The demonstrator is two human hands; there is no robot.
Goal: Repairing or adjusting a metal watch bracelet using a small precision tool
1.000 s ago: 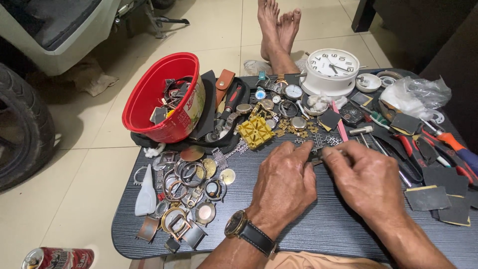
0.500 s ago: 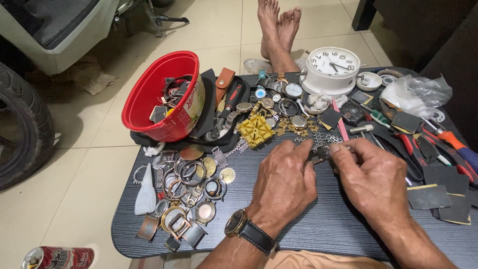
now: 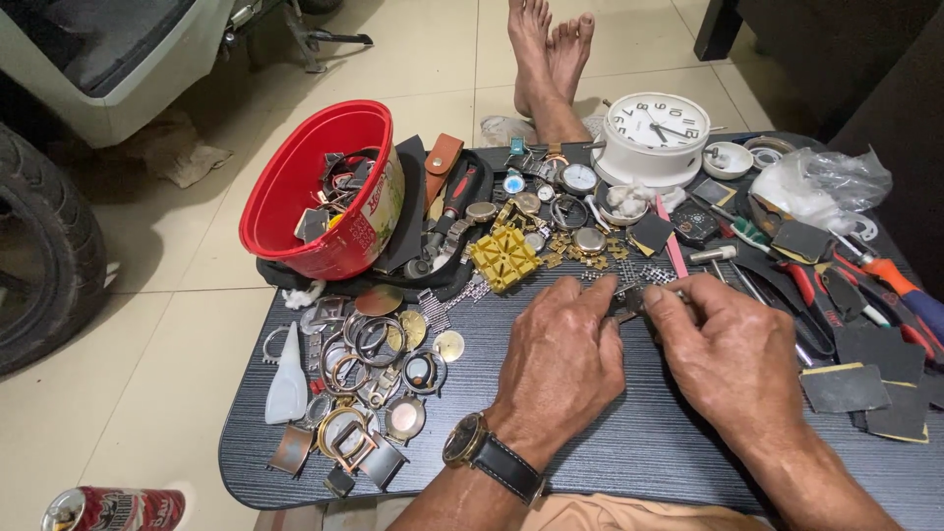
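Observation:
My left hand [image 3: 560,359] and my right hand [image 3: 733,359] meet at their fingertips over the middle of a dark table [image 3: 629,452]. Together they pinch a small dark metal part [image 3: 629,300], mostly hidden by the fingers; a bit of metal watch band [image 3: 644,275] lies just beyond it. My left wrist wears a watch [image 3: 467,442] with a black strap. A yellow plastic watch holder [image 3: 504,258] lies just beyond my left hand.
A tilted red bowl [image 3: 295,197] of watch parts sits at the far left. Several watch cases and rings [image 3: 364,374] lie at the near left with a white squeeze bottle [image 3: 290,379]. A white clock [image 3: 654,133], pliers [image 3: 885,285], dark sanding pads [image 3: 846,388], bare feet [image 3: 551,59], a can [image 3: 113,509].
Both hands stay together at the same spot; the fingers have shifted only slightly on the small part.

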